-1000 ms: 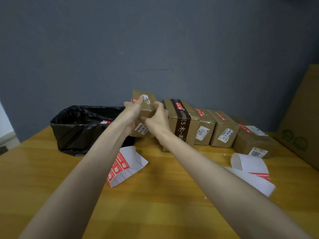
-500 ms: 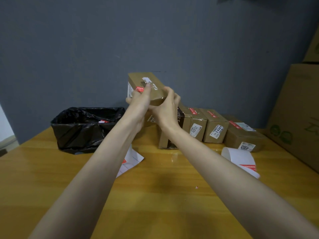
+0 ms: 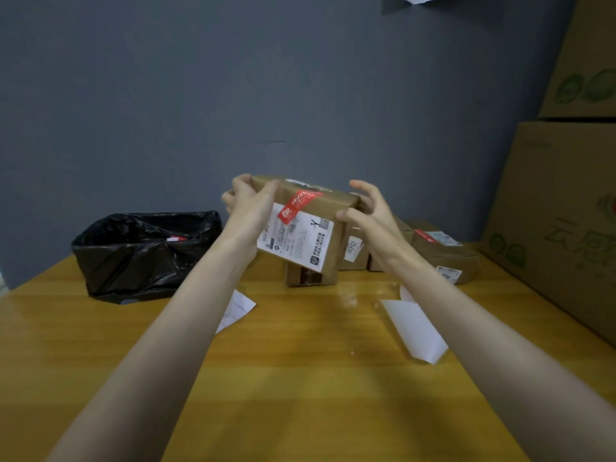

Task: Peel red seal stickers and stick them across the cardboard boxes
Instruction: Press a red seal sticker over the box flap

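Two hands carry the single head view. They hold one held box (image 3: 328, 213) up off the counter (image 3: 300, 378), just above frame centre.

- **Grasp:** The left hand (image 3: 248, 205) clasps the box's 9 o'clock end, thumb over the top edge. The right hand (image 3: 370, 215) cups the 3 o'clock end, thumb against the near corner and fingers curved round behind.
- **Axis:** The long axis runs roughly 9 to 3 o'clock, the right end dipping slightly toward 4. Neither hand is clearly nearer, since the box spans the gap between them.
- **Seal:** The broad face with the white shipping label (image 3: 296, 241) tips toward the camera. The red seal sticker (image 3: 300, 201) crosses the top edge and comes down onto that face.
- **Next move:** This box looks sealed, so I judge it is ready to be set down. The row of boxes (image 3: 440, 251) lies on the counter at 4 o'clock from it, closer to the right hand.

**Hard to make out**
- The box's far side and underside are hidden, so I cannot tell how far the sticker runs over the top.
- Whether the right fingertips actually touch the back of the box is hidden too.
- The held box and right wrist cover much of the row.
- The left forearm hides most of one backing sheet (image 3: 236, 308) at 7 o'clock.
- A second sheet (image 3: 413, 328) at 5 o'clock shows only white.
- The black bag (image 3: 146, 255) at 9 o'clock holds a small red scrap, too small to identify.
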`<state>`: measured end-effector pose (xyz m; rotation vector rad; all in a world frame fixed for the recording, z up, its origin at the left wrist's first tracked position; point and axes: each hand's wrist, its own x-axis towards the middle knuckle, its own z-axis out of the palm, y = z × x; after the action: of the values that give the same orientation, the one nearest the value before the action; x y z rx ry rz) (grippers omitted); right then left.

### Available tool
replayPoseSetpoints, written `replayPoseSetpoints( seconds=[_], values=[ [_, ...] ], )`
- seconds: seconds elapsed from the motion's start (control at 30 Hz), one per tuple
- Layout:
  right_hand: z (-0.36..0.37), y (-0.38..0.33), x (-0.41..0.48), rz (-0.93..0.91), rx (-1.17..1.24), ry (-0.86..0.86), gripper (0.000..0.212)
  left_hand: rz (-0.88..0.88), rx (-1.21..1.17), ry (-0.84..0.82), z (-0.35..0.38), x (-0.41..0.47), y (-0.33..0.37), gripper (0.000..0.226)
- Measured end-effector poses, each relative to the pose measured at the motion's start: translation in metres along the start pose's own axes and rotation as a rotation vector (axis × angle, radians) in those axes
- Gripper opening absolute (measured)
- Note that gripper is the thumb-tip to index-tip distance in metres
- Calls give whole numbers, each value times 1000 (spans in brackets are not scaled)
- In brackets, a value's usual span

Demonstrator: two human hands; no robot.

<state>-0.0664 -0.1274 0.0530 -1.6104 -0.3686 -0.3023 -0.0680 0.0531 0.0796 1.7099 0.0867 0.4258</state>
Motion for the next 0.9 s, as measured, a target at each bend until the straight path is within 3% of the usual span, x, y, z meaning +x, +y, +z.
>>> replayPoseSetpoints(
  seconds=[0.13, 0.33, 0.53, 0.9],
  values=[
    [-38, 16, -11, 66, 51, -141, 68, 15, 79, -54, 5, -10, -10, 45],
    [-74, 51, -23, 157, 137, -290, 56, 65, 318, -380, 21, -17, -26, 14],
    [-81, 69, -28, 233, 129, -383, 57, 100, 540, -428, 39, -10, -47, 32],
    [-69, 70, -18, 228, -35, -441, 72, 158, 662, -450, 56, -8, -64, 46]
  ],
)
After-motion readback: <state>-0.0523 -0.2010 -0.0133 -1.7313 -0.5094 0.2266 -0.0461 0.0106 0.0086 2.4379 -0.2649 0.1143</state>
